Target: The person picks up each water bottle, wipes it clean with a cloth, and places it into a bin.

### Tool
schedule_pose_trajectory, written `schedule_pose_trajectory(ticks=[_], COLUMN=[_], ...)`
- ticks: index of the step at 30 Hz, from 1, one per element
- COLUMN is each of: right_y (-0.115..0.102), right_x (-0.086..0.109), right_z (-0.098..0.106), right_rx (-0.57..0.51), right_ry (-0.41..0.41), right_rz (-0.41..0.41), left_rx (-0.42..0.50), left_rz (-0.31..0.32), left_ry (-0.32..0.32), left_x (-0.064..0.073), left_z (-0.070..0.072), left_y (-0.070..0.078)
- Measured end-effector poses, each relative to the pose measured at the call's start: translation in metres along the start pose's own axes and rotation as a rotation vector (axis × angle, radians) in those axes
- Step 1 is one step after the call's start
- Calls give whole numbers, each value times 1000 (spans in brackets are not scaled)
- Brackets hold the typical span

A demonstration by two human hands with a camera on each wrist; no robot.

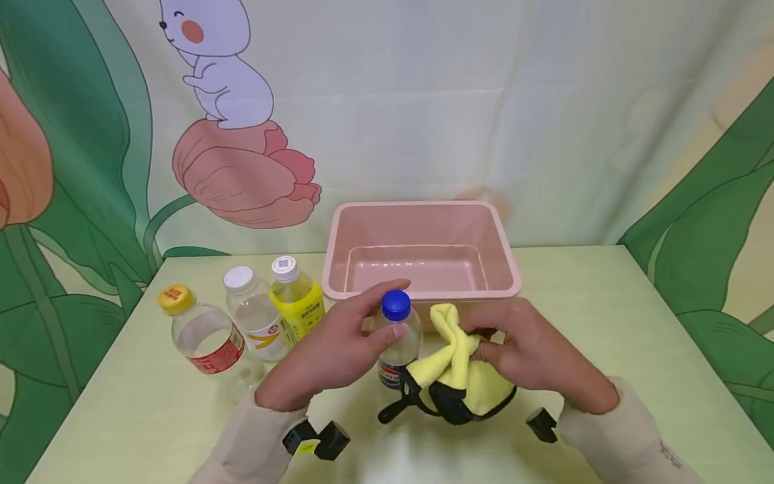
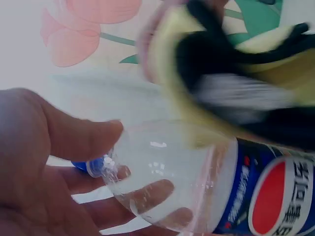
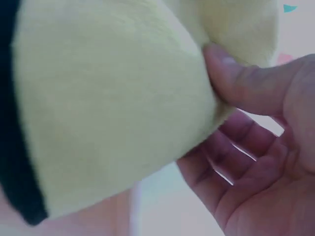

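A clear plastic bottle with a blue cap (image 1: 396,305) and a dark blue label (image 2: 275,196) stands upright before the pink bin. My left hand (image 1: 345,339) is beside its upper part, thumb at the shoulder and fairly straight fingers behind the clear plastic. My right hand (image 1: 514,343) pinches a soft yellow cloth item with black edging (image 1: 492,386) between thumb and fingers. It has floppy yellow strips and a dark strap, and overlaps the bottle's lower part in the head view. In the right wrist view, the yellow fabric (image 3: 113,98) hides part of the fingers.
The pink bin (image 1: 423,296) stands at the table's back. Left of it are a yellow-capped bottle with a red label (image 1: 220,349), a white-capped clear bottle (image 1: 263,329) and a yellow-labelled bottle (image 1: 302,306). A printed curtain (image 1: 411,134) hangs behind the table.
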State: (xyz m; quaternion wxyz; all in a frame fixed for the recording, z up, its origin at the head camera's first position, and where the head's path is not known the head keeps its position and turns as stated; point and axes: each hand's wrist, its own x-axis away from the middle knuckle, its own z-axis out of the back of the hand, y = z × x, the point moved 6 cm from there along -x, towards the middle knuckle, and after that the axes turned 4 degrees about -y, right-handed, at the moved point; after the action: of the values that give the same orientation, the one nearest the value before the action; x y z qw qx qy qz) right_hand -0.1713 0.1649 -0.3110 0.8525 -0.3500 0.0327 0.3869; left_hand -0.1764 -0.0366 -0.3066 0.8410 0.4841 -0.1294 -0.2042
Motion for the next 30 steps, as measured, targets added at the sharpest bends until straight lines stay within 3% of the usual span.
schedule_pose_trajectory(ticks=[3,6,9,13,18,23,30], right_y=[-13,-20,-24,-26,-21,-5,28], right_x=[-6,-16,-28,-38,-35,-27,-14], right_z=[21,25,15,-3,-10,-19,-61], right_rx=[-22,-45,-46,3,77,96,95], right_ry=[119,180,163,123,126,107,-9], right_rz=[32,38,53,67,45,19,-41], left_rx=[-24,-41,-62,-24,-48,-74,-118], left_rz=[22,8,-60,-140,-180,-154,-145], left_ry=[-32,-58,-113,-175,-117,-65,-31], left_x=[0,-2,-3,-2,-3,-1,-1], left_z=[-3,-7,-9,-11,-17,-21,-22], left_y=[-1,-2,-2,-1,2,1,-2])
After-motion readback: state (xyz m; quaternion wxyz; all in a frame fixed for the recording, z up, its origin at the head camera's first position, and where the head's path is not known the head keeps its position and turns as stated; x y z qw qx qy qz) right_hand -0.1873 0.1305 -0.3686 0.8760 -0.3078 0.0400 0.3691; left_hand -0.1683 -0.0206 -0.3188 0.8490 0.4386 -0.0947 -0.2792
